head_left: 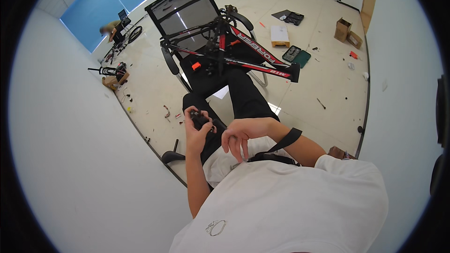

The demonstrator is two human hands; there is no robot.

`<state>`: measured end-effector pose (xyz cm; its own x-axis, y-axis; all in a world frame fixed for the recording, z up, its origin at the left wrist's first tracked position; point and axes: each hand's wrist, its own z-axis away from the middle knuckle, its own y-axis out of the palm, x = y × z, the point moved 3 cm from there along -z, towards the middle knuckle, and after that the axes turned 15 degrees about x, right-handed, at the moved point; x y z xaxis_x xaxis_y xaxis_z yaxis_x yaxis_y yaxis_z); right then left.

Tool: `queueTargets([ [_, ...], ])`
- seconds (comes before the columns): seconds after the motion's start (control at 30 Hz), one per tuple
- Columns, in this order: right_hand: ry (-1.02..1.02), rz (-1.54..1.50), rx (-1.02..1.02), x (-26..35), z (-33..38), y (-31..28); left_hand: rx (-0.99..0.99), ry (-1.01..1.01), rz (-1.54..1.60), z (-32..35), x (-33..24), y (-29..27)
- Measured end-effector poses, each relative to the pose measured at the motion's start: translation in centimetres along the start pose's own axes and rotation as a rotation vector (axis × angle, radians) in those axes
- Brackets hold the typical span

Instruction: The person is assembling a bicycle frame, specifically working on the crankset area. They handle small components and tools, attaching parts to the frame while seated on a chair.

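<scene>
Head view, left hand: the left hand (196, 133) is curled around a small black metal part (199, 119), fingers closed on it above the lap.
Head view, right hand: the right hand (240, 136) hangs just beside it, fingers loosely spread and pointing down, holding nothing.
Part location: over the person's black trousers (243, 96), near the white shirt hem.
Surroundings: a red-and-black bicycle frame (253, 51) rests across a black mesh office chair (187, 14); a green tool case (296, 56) lies on the pale tiled floor (323, 84).
Doing it well: probably keep the part steady in the left hand and bring the right fingertips in carefully.
</scene>
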<state>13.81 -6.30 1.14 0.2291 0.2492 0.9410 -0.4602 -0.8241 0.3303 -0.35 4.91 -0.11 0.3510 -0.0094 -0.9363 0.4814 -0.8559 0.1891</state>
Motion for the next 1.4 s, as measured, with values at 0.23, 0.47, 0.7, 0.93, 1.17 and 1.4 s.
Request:
queueTargets([
  [0.23, -0.215, 0.273, -0.232, 4.3, 2.7, 1.5, 0.176, -0.092, -0.006, -0.2, 2.9, 4.2],
  [0.47, -0.235, 0.528, -0.559, 4.5, 3.5, -0.4, 0.170, -0.178, 0.163, -0.3, 1.8, 4.6],
  [0.7, 0.026, 1.762, -0.661, 4.6, 1.9, 1.7, 0.114, -0.403, 0.403, 0.2, 2.0, 3.0],
  [0.93, -0.141, 1.942, -0.805, 2.8, 1.8, -0.1, 0.130, -0.513, 0.503, 0.2, 3.6, 3.3],
  [1.17, -0.111, 1.934, -0.819, 1.7, 2.3, -1.7, 0.181, -0.490, 0.742, 0.1, 3.8, 4.1],
  [1.4, -0.276, 1.511, -0.768, 3.3, 2.0, 0.0, -0.001, -0.394, 0.371, -0.5, 3.7, 3.8],
])
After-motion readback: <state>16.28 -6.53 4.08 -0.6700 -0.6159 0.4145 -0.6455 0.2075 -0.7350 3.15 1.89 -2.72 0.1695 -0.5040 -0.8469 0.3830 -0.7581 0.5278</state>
